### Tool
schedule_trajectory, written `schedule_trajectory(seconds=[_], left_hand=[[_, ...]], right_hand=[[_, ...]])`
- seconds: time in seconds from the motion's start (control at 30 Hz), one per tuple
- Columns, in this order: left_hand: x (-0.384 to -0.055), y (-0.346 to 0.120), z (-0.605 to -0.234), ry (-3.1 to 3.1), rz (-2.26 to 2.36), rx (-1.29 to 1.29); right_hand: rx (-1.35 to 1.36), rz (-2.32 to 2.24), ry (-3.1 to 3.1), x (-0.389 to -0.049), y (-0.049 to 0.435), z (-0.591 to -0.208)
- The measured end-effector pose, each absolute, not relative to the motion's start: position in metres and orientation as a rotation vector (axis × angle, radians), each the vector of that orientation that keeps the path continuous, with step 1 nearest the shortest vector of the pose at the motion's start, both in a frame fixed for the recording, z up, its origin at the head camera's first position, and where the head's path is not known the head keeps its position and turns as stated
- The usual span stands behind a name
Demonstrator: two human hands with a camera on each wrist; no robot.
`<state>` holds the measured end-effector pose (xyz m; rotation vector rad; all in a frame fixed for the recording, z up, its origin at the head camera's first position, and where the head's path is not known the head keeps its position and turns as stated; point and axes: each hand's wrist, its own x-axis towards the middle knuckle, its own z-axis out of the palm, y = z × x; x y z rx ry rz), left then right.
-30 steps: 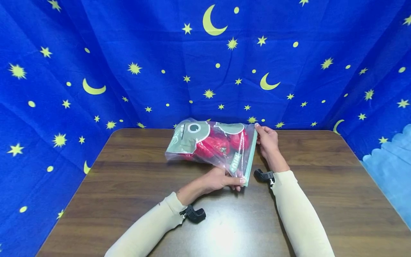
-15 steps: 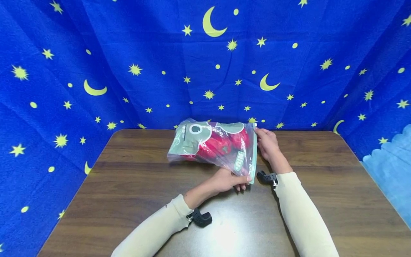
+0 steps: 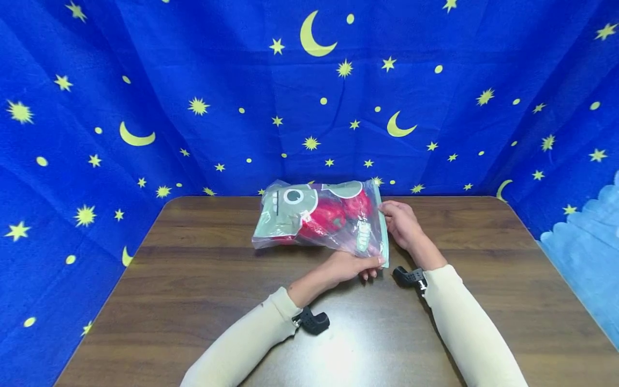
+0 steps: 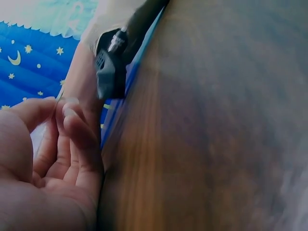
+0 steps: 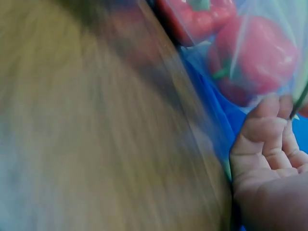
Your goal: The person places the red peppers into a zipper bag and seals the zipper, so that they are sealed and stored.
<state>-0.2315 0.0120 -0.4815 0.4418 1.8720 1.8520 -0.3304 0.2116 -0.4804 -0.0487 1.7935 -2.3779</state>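
A clear zip bag (image 3: pixel 290 228) with a printed cartoon face lies on its side toward the back of the table. Red bell peppers (image 3: pixel 331 217) with green stems show through it, and two appear near my fingers in the right wrist view. My left hand (image 3: pixel 345 267) pinches the near corner of the bag, at the end of its pale green zip strip (image 3: pixel 380 226). At the strip's upper part, my right hand (image 3: pixel 402 223) pinches the edge between thumb and fingers. In the left wrist view, thumb and fingertip meet on the thin edge.
The brown wooden table (image 3: pixel 203 322) reaches toward me, with a bright glare patch in front. A blue curtain (image 3: pixel 217 80) with moons and stars hangs right behind the bag. Black camera mounts (image 3: pixel 313 321) stick out from both wrists.
My right hand has slid down along the zip strip from its far corner. My left hand has moved right and slightly up with the near corner, so the strip stands less slanted.
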Motion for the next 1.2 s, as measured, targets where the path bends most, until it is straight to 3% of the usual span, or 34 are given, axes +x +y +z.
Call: schedule_trajectory(seconds=[0.37, 0.67, 0.93, 1.2], left_hand=[[-0.232, -0.006, -0.467, 1.961, 1.383, 0.807], [-0.231, -0.064, -0.428, 2.017, 1.179, 1.167], [-0.236, -0.13, -0.392, 1.987, 1.332, 1.064], [-0.256, -0.185, -0.387, 2.226, 1.496, 0.875]], right_hand=[[-0.004, -2.367, 1.803, -0.321, 0.233, -0.478], [0.087, -2.252, 2.05, -0.323, 0.252, -0.471], [0.135, -2.23, 2.202, -0.321, 0.267, -0.471], [0.054, -2.311, 2.21, -0.315, 0.281, -0.47]])
